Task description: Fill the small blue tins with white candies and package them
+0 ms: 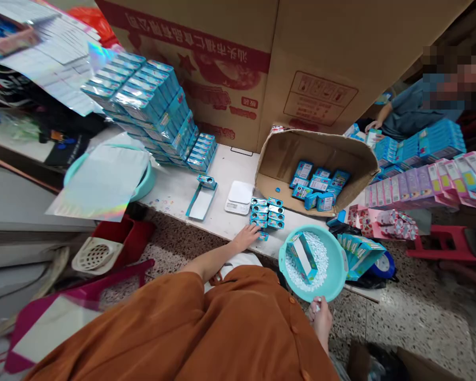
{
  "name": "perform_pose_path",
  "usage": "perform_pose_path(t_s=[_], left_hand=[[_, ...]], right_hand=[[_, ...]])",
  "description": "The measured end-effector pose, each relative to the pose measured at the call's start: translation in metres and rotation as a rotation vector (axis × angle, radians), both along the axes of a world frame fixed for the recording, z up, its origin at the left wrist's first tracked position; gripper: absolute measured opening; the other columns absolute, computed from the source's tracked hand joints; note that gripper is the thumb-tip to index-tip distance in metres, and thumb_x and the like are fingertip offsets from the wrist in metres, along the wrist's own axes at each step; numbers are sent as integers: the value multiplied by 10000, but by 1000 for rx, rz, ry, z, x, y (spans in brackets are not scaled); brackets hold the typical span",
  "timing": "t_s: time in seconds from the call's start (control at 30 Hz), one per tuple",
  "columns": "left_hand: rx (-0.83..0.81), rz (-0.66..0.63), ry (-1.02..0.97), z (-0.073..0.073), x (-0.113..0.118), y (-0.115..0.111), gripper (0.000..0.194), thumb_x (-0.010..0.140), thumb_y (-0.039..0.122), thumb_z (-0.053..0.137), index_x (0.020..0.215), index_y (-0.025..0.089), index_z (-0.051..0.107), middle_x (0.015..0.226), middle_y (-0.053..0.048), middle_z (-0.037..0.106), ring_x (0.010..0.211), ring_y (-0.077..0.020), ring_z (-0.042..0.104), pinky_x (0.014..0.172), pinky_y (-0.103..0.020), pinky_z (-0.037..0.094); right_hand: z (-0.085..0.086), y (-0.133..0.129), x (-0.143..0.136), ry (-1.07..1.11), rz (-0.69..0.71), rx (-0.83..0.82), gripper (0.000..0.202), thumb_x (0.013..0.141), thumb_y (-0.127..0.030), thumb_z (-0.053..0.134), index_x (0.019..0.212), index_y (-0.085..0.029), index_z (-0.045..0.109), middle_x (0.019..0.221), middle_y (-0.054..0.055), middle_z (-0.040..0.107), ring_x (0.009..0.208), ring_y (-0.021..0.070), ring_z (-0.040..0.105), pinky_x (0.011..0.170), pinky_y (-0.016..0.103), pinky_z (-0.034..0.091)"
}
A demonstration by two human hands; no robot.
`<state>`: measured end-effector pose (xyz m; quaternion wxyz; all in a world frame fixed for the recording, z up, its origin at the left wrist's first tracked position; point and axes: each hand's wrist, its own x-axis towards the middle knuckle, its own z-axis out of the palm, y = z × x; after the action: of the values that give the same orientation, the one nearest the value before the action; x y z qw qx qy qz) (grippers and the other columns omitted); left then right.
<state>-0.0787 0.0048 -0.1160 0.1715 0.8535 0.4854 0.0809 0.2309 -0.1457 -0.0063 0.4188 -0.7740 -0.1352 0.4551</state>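
Observation:
My left hand (246, 237) rests at the near end of two rows of small blue boxes (259, 208), its fingertips touching the nearest ones. Below the rim of a turquoise basin (336, 264), my right hand (320, 313) is closed around some small white pieces. White pellets (319, 255) fill the basin's bottom, and an open blue-green carton (303, 258) lies tilted on them. Left of the small boxes sits a white scale (239, 197). Farther left is an open blue tray (202, 203) with one small box (207, 181) at its far end.
A cardboard carton (269, 188) on its side holds blue boxes. Wrapped blue packs (154, 106) are stacked at left, beside another turquoise basin (147, 182) under plastic sheets. Folded green cartons (359, 254) lie at right. A person (410, 108) works at the far right.

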Motion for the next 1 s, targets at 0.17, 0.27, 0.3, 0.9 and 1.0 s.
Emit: perform_pose_path(t_s=[0.17, 0.27, 0.3, 0.9, 1.0], left_hand=[[-55, -152, -47, 3, -5, -3, 210, 860, 107, 478, 977, 219, 612, 1196, -84, 553, 1102, -200, 484, 934, -354, 392], [-125, -164, -48, 10, -9, -3, 226, 845, 89, 465, 986, 203, 600, 1144, -100, 563, 1058, -201, 500, 912, -345, 410], [-146, -166, -49, 15, -12, -4, 222, 838, 94, 471, 994, 195, 592, 1119, -103, 566, 1055, -207, 501, 912, -345, 413], [-158, 642, -111, 48, -92, -24, 390, 826, 296, 517, 1211, 258, 473, 981, -47, 436, 798, -171, 578, 652, -272, 474], [-190, 638, -46, 29, -84, -22, 393, 830, 275, 508, 1220, 246, 466, 1001, -58, 436, 817, -181, 581, 651, -277, 470]], right_hand=[[3, 3, -5, 85, -171, 8, 366, 668, -556, 581, 649, -207, 470, 396, -104, 312, 332, 62, 231, 359, 236, 138], [2, 2, -14, 102, -182, 2, 369, 671, -551, 590, 656, -202, 473, 397, -107, 319, 334, 53, 220, 356, 226, 132], [1, 1, -17, 100, -174, -4, 373, 679, -556, 583, 656, -201, 471, 398, -107, 316, 334, 51, 218, 355, 225, 132], [-18, -10, -72, 152, -234, 52, 386, 680, -558, 588, 668, -189, 474, 398, -116, 306, 329, 41, 210, 360, 220, 105], [-16, -13, -73, 144, -250, 50, 375, 678, -536, 608, 669, -180, 493, 401, -113, 309, 341, 40, 214, 368, 218, 105]])
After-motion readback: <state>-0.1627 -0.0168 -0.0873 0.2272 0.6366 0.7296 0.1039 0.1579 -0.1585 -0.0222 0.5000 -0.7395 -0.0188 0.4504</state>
